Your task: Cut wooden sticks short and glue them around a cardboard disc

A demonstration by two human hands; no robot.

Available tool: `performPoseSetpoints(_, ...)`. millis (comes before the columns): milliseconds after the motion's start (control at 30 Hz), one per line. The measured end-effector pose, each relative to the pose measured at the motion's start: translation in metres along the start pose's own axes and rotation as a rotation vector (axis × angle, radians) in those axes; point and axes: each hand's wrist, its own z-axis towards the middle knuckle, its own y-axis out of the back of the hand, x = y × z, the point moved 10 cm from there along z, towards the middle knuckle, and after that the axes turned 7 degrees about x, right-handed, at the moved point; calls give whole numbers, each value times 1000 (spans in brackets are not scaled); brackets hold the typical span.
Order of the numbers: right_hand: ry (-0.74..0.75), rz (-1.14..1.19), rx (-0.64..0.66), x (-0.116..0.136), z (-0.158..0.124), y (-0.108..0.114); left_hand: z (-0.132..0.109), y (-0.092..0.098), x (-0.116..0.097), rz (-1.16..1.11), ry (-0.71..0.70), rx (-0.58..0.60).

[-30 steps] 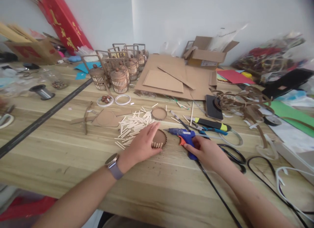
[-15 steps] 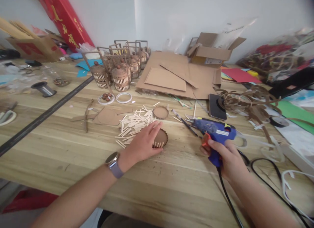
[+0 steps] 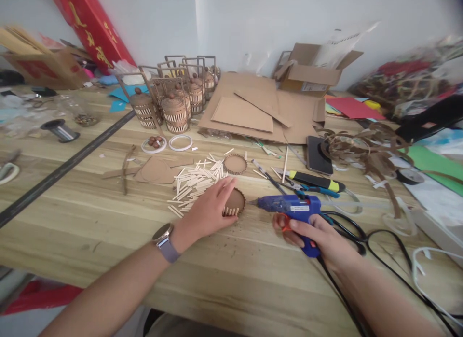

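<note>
My left hand is around the near round cardboard base, its thumb on the near side by several short upright sticks and its fingers over the left rim. A blue hot glue gun is in my right hand, a finger at the orange trigger. Its nozzle points left, a little to the right of the base and apart from it. Loose pale sticks lie piled beyond my left hand. Just behind the held base sits a second round base with a dark scalloped rim.
Small lidded baskets with handles stand at the back left, beside stacked cardboard. Right of centre lie a yellow-black cutter, pliers, a phone and brown strips. Black cable runs along the right.
My right hand has brought the glue gun left and slightly down, nearer the held base, uncovering the cutter and pliers. My left hand keeps its hold on the base.
</note>
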Motion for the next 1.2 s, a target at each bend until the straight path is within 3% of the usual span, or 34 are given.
performPoseSetpoints(200,-38,-355,-30,-20,6,13,0,3,2,22,-1,-26)
performPoseSetpoints(433,121,-706,-18,13,2,-11,1,3,3,5,14,-28)
performPoseSetpoints(567,147,-844,-8,19,1,-21,1,2,4,-24,18,-15)
performPoseSetpoints(1200,184,-891,-32,14,1,-24,2,3,4,-34,25,-9)
